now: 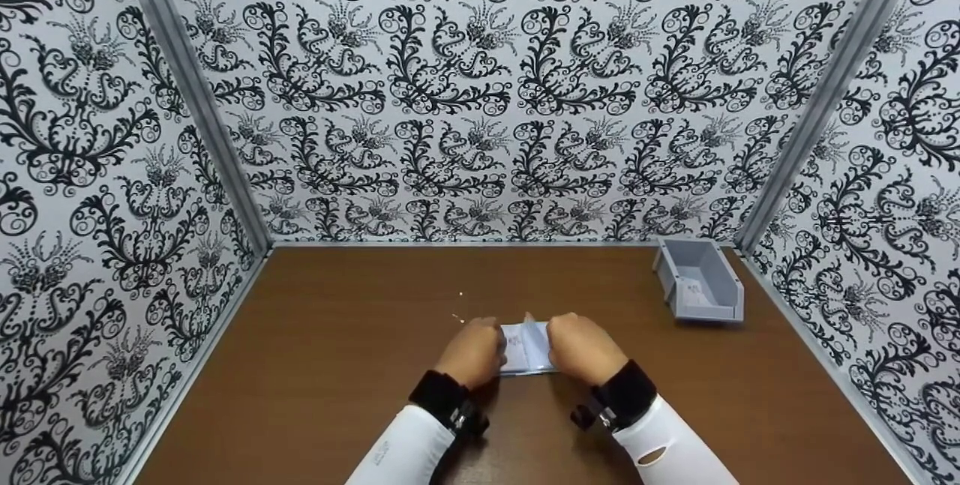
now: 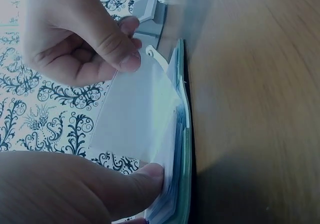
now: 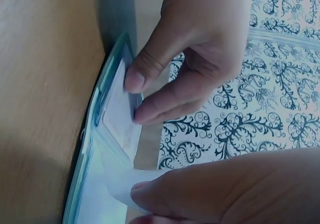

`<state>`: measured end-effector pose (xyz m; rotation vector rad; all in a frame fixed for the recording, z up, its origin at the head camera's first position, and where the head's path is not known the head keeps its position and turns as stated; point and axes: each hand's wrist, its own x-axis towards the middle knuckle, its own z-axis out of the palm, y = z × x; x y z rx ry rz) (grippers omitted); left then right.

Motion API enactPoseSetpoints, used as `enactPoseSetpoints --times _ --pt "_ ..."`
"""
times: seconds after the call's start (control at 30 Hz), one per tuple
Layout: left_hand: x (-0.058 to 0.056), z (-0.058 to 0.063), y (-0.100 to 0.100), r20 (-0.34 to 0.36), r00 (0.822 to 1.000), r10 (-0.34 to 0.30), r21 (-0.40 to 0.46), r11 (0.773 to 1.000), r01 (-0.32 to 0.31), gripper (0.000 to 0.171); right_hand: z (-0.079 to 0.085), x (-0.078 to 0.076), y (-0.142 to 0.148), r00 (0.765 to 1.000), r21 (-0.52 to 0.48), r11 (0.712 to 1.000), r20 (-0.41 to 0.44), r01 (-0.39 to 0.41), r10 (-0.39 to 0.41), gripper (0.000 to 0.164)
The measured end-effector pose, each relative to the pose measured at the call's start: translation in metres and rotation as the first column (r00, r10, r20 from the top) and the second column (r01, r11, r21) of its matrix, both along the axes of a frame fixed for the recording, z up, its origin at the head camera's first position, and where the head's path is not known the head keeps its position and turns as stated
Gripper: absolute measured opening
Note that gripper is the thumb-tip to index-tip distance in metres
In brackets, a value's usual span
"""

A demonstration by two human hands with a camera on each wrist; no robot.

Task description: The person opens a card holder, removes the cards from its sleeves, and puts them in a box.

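Observation:
A small card holder (image 1: pixel 517 350) with clear plastic sleeves lies spread on the brown table between both hands. Its edge looks green in the wrist views, and a white strap with a snap button (image 2: pixel 159 59) sticks out at one end. My left hand (image 1: pixel 472 354) grips the left-hand stack of sleeves, thumb on the top one. A white card with faint reddish print (image 3: pixel 120 126) shows there. My right hand (image 1: pixel 589 350) pinches a clear sleeve (image 2: pixel 132 116), lifted and tilted up from the holder. Fingers hide the stack's edges in the head view.
A grey open-front bin (image 1: pixel 709 312) stands at the table's back right, with a pale printed piece (image 1: pixel 696 290) inside. Patterned walls (image 1: pixel 480 95) enclose the back and sides. Tiny pale marks (image 1: pixel 459 317) show on the table beyond the left hand.

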<state>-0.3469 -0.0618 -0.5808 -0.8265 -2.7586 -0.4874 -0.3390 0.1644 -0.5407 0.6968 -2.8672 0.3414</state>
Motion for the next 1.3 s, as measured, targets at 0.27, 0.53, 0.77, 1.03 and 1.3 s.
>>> enactPoseSetpoints --times 0.27,0.53,0.77,1.03,1.3 --pt "0.003 0.004 0.0 0.033 0.999 0.021 -0.026 0.999 -0.02 0.012 -0.009 -0.011 0.011 0.973 -0.035 0.988 0.182 0.149 -0.141 0.014" --pt "0.001 0.004 0.0 0.003 1.0 0.001 -0.045 0.999 -0.001 0.012 -0.033 -0.026 0.024 0.963 -0.084 0.989 0.252 0.118 -0.093 0.014" --pt "0.001 0.003 0.001 0.027 1.0 0.003 -0.038 0.999 -0.002 0.014 -0.015 -0.011 0.019 0.948 -0.034 0.982 0.268 0.186 -0.17 0.017" --pt "-0.001 0.0 0.0 0.004 1.0 -0.008 -0.047 0.999 0.008 0.013 -0.009 -0.016 0.01 0.968 -0.192 0.971 0.234 0.142 -0.095 0.02" --pt "-0.004 -0.004 -0.002 -0.033 0.999 -0.018 -0.064 0.998 0.016 0.014 -0.029 -0.025 -0.003 0.955 -0.416 0.909 0.273 0.008 0.116 0.01"
